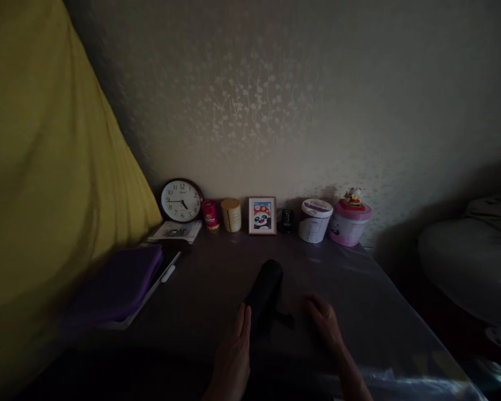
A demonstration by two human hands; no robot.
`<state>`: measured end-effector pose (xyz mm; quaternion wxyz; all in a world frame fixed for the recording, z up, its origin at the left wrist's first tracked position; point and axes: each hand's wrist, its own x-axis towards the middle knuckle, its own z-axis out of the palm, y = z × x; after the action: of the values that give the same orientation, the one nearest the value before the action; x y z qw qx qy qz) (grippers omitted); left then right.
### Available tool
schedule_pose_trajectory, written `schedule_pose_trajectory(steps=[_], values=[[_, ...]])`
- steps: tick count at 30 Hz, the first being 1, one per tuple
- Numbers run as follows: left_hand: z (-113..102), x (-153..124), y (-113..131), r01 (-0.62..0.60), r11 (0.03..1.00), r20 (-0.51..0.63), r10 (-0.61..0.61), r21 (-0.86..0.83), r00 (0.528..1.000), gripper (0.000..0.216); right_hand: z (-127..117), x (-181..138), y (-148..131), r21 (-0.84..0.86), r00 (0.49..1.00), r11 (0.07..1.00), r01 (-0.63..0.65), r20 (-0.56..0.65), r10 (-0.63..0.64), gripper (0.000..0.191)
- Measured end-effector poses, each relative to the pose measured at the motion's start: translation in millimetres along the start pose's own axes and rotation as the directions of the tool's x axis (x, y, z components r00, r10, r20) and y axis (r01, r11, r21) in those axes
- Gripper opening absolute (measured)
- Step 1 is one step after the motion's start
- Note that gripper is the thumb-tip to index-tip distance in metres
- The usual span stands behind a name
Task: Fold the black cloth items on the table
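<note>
A black, roughly cylindrical bundle, its exact kind too dark to make out, lies slanted on the dark table with its rounded end away from me. From its right side a short black strap or flap sticks out. My left hand rests along the near left side of the bundle, fingers straight and flat against it; its thumb is hidden. To the right of the strap, my right hand is closed, with the fingers curled under. Whatever it holds, if anything, is hidden.
Along the wall stand a round clock, a pink can, a yellow-lidded jar, a framed panda picture, a white tub and a pink tub topped by a figurine. A purple case lies left, beside a yellow curtain.
</note>
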<state>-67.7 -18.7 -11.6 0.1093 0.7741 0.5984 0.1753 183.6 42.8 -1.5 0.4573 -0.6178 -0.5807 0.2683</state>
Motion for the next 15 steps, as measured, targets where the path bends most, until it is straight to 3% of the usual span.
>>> schedule_pose_trajectory(steps=[4, 9, 13, 15], values=[[-3.6, 0.2, 3.7, 0.034, 0.999, 0.015, -0.034, 0.004, 0.999, 0.073, -1.2, -0.1, -0.9, -0.030, 1.000, 1.000, 0.007, -0.001, -0.007, 0.033], [-13.9, 3.8, 5.2, 0.183, 0.982, 0.082, -0.179, -0.042, 0.980, 0.063, -0.4, 0.4, 1.6, -0.040, 1.000, 0.999, 0.015, -0.004, -0.015, 0.033], [-24.2, 13.0, -7.2, 0.206, 0.933, 0.088, -0.188, -0.295, 0.978, 0.061, 0.7, 0.3, 3.4, -0.046, 1.000, 0.999, 0.009, -0.004, -0.009, 0.033], [-29.7, 16.7, -16.1, 0.313, 0.833, 0.212, -0.240, -0.456, 0.947, 0.060, 1.2, 0.7, 5.2, -0.049, 1.000, 0.999, 0.014, -0.008, -0.014, 0.033]])
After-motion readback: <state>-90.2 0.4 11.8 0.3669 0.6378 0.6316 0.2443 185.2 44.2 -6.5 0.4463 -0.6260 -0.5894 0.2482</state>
